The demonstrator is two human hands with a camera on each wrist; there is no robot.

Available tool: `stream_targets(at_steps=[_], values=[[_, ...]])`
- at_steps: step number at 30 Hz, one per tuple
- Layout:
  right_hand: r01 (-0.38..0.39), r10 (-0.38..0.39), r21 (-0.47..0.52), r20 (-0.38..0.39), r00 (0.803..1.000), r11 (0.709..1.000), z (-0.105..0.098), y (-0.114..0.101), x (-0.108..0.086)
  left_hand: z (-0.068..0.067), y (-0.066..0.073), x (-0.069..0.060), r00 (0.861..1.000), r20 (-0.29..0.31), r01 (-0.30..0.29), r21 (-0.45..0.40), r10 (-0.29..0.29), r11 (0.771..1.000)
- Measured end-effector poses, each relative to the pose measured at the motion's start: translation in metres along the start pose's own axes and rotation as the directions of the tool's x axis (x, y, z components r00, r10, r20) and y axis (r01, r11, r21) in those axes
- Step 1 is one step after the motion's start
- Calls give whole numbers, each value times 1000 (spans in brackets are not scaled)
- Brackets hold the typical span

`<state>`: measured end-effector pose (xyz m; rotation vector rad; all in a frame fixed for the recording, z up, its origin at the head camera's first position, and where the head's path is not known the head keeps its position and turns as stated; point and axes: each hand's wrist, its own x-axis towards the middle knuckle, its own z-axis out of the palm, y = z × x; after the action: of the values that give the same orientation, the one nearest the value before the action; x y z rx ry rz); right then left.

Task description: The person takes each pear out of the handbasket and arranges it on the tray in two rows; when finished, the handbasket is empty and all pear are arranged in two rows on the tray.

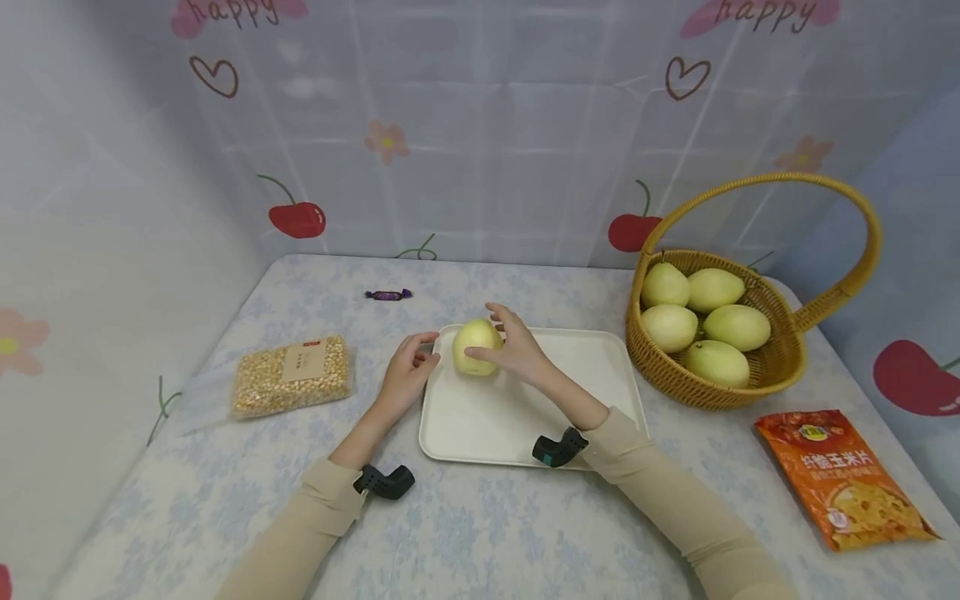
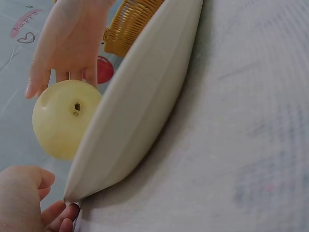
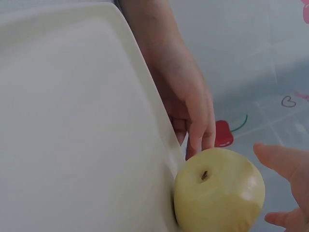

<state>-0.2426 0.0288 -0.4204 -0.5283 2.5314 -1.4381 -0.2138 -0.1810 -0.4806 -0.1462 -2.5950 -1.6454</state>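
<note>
A pale yellow-green pear (image 1: 477,346) sits on the left part of a white rectangular tray (image 1: 525,417). My right hand (image 1: 517,350) is beside it, thumb and fingers spread about its right side. In the right wrist view a gap shows between those fingertips (image 3: 263,153) and the pear (image 3: 219,191). At the tray's left rim is my left hand (image 1: 408,371), its fingers loosely bent. The left wrist view has some of its fingertips (image 2: 55,212) by the tray's corner (image 2: 77,193), apart from the pear (image 2: 65,121). Whether they touch the tray's underside is hidden.
A wicker basket (image 1: 720,400) with a tall handle, holding several pears, stands right of the tray. An orange snack bag (image 1: 847,479) lies in front of it. A pack of corn kernels (image 1: 292,379) lies at the left, and a purple wrapped candy (image 1: 388,295) behind.
</note>
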Motion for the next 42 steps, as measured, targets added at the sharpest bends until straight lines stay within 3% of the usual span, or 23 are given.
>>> stream_targets(at_steps=[5,12,20,30,42], values=[[29,-29,11,-4,1000,1000,-14,-1,-6,0,3,3,1000,-14,-8,-2,8,1000],[70,-69,6,-70,995,998,-44,4,-24,0,1,2,1000,-13,-18,11,19,1000],[63,-66,-28,-150,986,998,-99,19,-46,-1,-2,1,1000,-24,-9,17,9,1000],[20,-55,-102,-352,934,995,-159,39,-75,-1,0,0,1000,-14,2,27,-2,1000],[-115,71,-79,-427,902,990,-192,67,-83,0,2,1,1000,-7,8,19,-8,1000]])
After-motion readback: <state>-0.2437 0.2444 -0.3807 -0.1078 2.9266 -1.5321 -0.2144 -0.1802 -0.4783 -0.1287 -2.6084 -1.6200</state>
